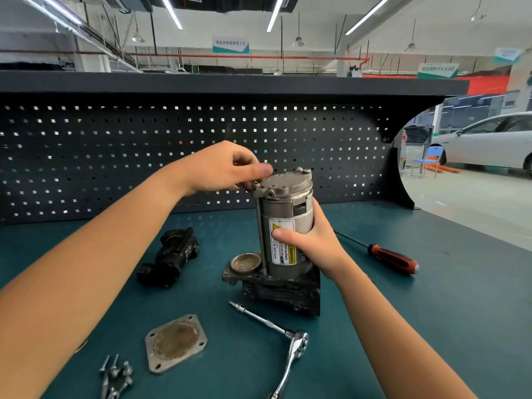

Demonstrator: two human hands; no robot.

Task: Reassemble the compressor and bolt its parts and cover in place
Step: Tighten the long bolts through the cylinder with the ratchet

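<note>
The compressor [283,214] stands upright on the bench [431,312], the grip of the right hand [313,246] wrapped round its body. The left hand [224,168] pinches a bolt [261,226] at its top rim.

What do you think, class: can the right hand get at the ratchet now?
Probably yes, but not at once: the right hand grips the compressor. The ratchet lies uncovered on the mat, nearer the person, nothing lying across it.
</note>
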